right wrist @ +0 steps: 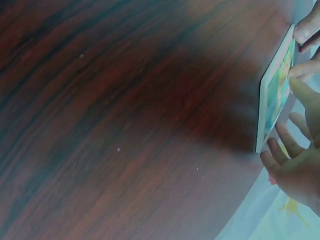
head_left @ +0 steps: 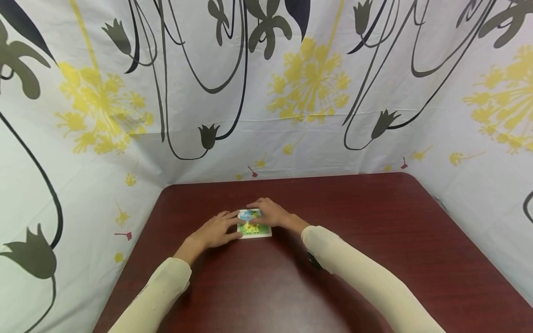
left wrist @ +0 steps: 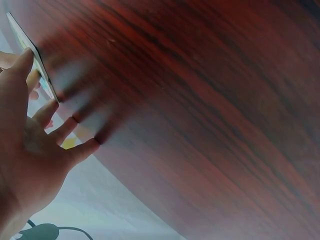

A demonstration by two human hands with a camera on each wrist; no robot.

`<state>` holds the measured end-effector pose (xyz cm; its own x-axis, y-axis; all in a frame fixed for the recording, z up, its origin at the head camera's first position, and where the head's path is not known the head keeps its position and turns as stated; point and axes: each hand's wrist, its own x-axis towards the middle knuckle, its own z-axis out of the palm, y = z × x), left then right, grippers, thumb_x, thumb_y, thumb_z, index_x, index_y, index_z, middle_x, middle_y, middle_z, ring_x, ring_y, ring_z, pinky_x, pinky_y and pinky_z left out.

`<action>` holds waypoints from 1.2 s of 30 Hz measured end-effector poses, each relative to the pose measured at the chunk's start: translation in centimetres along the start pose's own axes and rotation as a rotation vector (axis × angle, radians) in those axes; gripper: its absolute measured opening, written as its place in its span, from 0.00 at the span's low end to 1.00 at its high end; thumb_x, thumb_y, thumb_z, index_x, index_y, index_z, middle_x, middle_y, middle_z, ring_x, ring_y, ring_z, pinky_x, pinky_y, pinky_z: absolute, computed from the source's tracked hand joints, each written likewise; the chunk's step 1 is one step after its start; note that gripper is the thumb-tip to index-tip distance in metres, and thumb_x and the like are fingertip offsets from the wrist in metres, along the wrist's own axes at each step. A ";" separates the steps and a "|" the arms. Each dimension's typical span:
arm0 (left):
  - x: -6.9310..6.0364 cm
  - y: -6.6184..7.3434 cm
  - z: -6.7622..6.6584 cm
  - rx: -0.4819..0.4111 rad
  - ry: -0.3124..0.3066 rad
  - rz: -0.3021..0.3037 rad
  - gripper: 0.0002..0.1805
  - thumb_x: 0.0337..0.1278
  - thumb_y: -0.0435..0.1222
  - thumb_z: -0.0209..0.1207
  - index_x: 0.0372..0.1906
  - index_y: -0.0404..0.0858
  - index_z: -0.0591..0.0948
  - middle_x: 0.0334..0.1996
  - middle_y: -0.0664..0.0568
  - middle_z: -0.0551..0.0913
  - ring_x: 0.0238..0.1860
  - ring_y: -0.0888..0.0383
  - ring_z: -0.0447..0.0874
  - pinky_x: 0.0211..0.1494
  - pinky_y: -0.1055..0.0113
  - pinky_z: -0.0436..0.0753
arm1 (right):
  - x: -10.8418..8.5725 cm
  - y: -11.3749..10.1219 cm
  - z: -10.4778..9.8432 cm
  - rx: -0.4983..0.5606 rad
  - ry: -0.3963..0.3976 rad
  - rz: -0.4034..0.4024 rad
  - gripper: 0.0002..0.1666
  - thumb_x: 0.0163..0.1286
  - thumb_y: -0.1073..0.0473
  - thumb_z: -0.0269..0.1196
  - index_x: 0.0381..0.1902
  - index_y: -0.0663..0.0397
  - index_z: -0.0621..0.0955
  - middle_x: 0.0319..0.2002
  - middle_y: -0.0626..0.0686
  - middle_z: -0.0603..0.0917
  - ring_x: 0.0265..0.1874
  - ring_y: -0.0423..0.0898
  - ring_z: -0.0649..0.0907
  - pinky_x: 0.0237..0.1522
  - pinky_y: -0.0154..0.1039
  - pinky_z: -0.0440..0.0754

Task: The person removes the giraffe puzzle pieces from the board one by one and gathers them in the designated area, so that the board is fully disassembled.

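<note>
A small, square picture board point(head_left: 259, 231) lies flat on the table, its white border framing a bright picture of blue sky, green ground and a yellow animal figure. On its left side is my left hand point(head_left: 213, 231), thumb at the near left edge and forefinger reaching onto the picture. My right hand point(head_left: 271, 214) comes over the far right part, its thumb on the picture and its fingers spread past the far edge. In the right wrist view the board's thin light edge point(right wrist: 262, 115) shows beside the right hand point(right wrist: 305, 170). Both hands cover parts of the picture.
The dark red wood-grain table point(head_left: 354, 217) has rounded far corners. A white cloth point(head_left: 258, 138) printed with yellow and grey flowers hangs behind it and along both sides. A dark object point(head_left: 313, 261) shows under the right sleeve.
</note>
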<state>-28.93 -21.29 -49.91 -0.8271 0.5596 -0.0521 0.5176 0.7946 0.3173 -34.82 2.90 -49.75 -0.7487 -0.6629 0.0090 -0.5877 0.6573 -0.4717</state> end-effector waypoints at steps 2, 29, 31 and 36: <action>0.0 0.0 0.0 -0.003 0.000 0.004 0.27 0.73 0.54 0.60 0.71 0.51 0.78 0.79 0.44 0.63 0.77 0.34 0.59 0.71 0.30 0.63 | 0.2 0.1 0.2 -0.008 0.002 0.005 0.34 0.72 0.50 0.70 0.73 0.53 0.76 0.66 0.60 0.78 0.67 0.58 0.74 0.65 0.54 0.75; 0.1 0.1 -0.6 -0.013 -0.038 0.010 0.27 0.73 0.55 0.60 0.70 0.51 0.78 0.80 0.46 0.61 0.77 0.35 0.59 0.69 0.33 0.68 | 0.9 1.1 1.1 0.137 0.077 -0.007 0.18 0.75 0.57 0.66 0.60 0.51 0.85 0.59 0.56 0.81 0.60 0.55 0.74 0.57 0.54 0.67; 0.1 0.2 -0.6 -0.010 -0.042 0.006 0.27 0.73 0.55 0.60 0.70 0.51 0.78 0.80 0.47 0.61 0.77 0.36 0.58 0.69 0.34 0.68 | 0.9 1.1 1.1 0.156 0.085 -0.010 0.17 0.75 0.58 0.66 0.60 0.52 0.85 0.58 0.56 0.81 0.60 0.55 0.75 0.59 0.57 0.67; 0.1 0.2 -0.6 0.000 -0.049 -0.009 0.27 0.73 0.55 0.59 0.71 0.52 0.77 0.81 0.47 0.60 0.78 0.36 0.58 0.69 0.33 0.68 | 1.0 1.2 1.2 0.192 0.121 -0.033 0.15 0.75 0.61 0.65 0.58 0.53 0.85 0.57 0.57 0.82 0.58 0.55 0.76 0.62 0.59 0.69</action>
<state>-29.07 -21.27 -49.26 -0.8200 0.5632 -0.1018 0.5100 0.7998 0.3167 -35.88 2.57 -51.36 -0.7678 -0.6279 0.1273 -0.5522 0.5479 -0.6284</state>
